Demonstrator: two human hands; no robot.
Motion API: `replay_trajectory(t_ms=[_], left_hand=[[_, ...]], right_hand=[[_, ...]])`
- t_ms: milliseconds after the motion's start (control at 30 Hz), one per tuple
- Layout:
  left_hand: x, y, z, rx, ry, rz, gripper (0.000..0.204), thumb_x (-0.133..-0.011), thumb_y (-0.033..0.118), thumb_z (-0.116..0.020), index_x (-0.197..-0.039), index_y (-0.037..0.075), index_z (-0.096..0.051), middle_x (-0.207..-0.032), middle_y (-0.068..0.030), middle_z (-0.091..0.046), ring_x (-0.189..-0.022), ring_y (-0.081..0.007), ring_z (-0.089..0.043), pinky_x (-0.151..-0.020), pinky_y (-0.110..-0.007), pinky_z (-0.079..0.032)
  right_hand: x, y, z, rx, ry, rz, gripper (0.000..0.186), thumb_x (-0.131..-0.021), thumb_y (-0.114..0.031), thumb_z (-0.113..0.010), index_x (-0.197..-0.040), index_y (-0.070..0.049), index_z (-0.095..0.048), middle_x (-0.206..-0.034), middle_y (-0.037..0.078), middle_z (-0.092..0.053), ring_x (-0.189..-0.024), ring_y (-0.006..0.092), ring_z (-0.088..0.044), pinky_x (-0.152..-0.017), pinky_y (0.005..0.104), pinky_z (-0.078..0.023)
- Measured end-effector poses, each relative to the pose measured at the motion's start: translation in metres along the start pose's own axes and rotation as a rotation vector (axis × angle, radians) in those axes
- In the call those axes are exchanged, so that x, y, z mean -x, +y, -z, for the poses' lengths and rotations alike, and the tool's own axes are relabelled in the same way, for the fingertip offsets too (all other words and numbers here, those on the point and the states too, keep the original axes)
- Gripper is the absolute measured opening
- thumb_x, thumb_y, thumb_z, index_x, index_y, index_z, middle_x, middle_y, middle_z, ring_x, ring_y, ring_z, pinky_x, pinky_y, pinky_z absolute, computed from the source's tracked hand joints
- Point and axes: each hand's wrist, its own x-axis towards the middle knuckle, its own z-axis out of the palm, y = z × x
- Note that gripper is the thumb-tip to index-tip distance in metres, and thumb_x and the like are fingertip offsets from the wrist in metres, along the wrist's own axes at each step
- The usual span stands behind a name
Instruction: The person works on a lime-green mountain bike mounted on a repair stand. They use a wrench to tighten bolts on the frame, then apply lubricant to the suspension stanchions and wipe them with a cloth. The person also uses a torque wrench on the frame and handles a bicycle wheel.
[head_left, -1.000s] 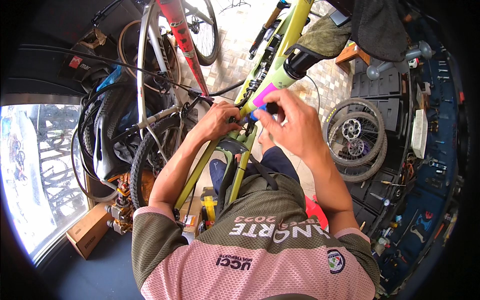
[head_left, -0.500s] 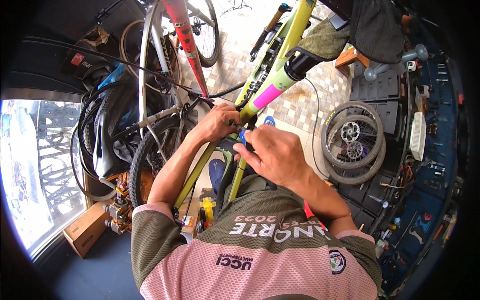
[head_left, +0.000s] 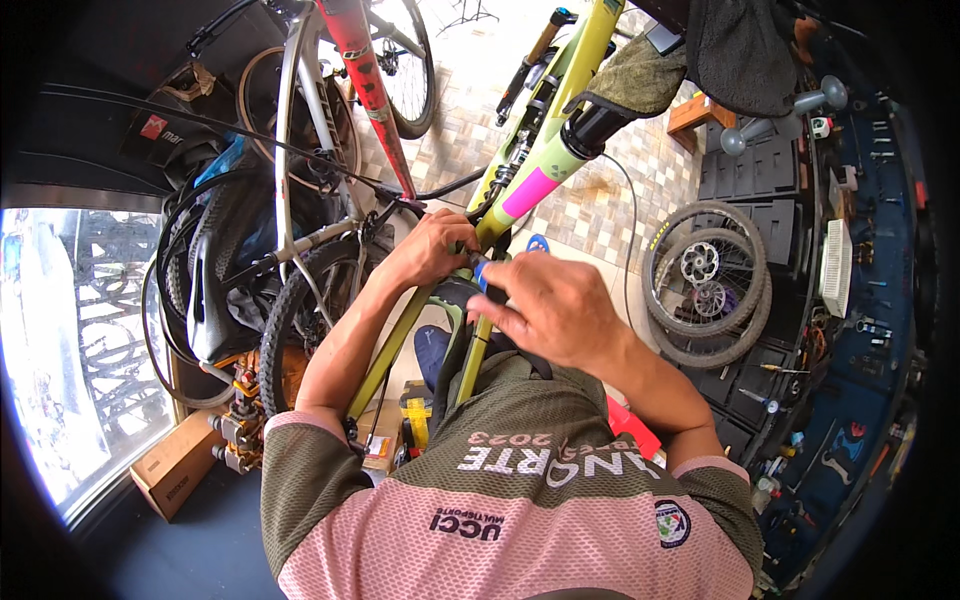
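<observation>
Closed around the yellow-green bike frame (head_left: 470, 300): left hand (head_left: 432, 248), fingers wrapped on the tube just below the pink band (head_left: 528, 190). Pinched between the fingertips of the right hand (head_left: 555, 310): a small blue-tipped tool (head_left: 483, 274), held against the same tube, just beside the left hand.

Frame position: raised and tilted, running from the person's lap up toward the top edge of the view, clear of the tiled floor (head_left: 600, 215).

Step in hand, as a judgement: fastening or adjusting a small fitting on the frame tube, left hand steadying, right hand working the tool. Next move likely calls for a firm hold on the tube and short, controlled turns or pressure at the tool tip, without slipping onto the cable (head_left: 300, 160) close by.

Surroundings: red bike (head_left: 360, 70) to the left, stacked wheels (head_left: 705, 280) to the right, dark tool wall (head_left: 850, 300) beyond.

Hidden or unclear: tool tip and fitting covered by both hands; type of tool not determinable; lower frame cut off behind the pink and olive jersey (head_left: 500, 520).
</observation>
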Motion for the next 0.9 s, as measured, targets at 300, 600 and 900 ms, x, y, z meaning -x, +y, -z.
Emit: replay_trajectory(t_ms=[300,600,900], left_hand=[[-0.007,0.0,-0.002,-0.033,0.008,0.07,0.029,-0.078,0.021,-0.089,-0.095,0.006,-0.07,-0.096,-0.0145,-0.07,-0.104,-0.0386,-0.065,-0.093,-0.048,-0.05],[-0.002,0.0,-0.002,-0.034,0.013,0.063,0.032,-0.079,0.021,-0.09,-0.094,0.004,-0.068,-0.095,-0.0109,-0.068,-0.102,-0.0344,-0.063,-0.091,-0.046,-0.05],[-0.001,0.004,0.002,-0.023,-0.012,0.057,0.027,-0.073,0.012,-0.086,-0.094,0.005,-0.07,-0.099,-0.0112,-0.07,-0.107,-0.0362,-0.065,-0.095,-0.047,-0.049]], right_hand=[[-0.034,0.044,0.011,0.402,0.037,-0.258,0.028,-0.106,-0.033,-0.066,-0.118,-0.008,-0.062,-0.09,0.011,-0.069,-0.074,0.0304,-0.074,-0.059,0.0419,-0.059],[-0.035,0.035,0.019,0.235,-0.065,-0.325,0.032,-0.1,-0.033,-0.072,-0.112,-0.006,-0.059,-0.088,0.011,-0.068,-0.075,0.0326,-0.074,-0.061,0.0444,-0.059],[-0.018,-0.01,0.006,0.147,-0.032,-0.182,0.033,-0.095,-0.029,-0.08,-0.093,-0.007,-0.056,-0.075,0.008,-0.06,-0.067,0.0291,-0.066,-0.057,0.0422,-0.053]])
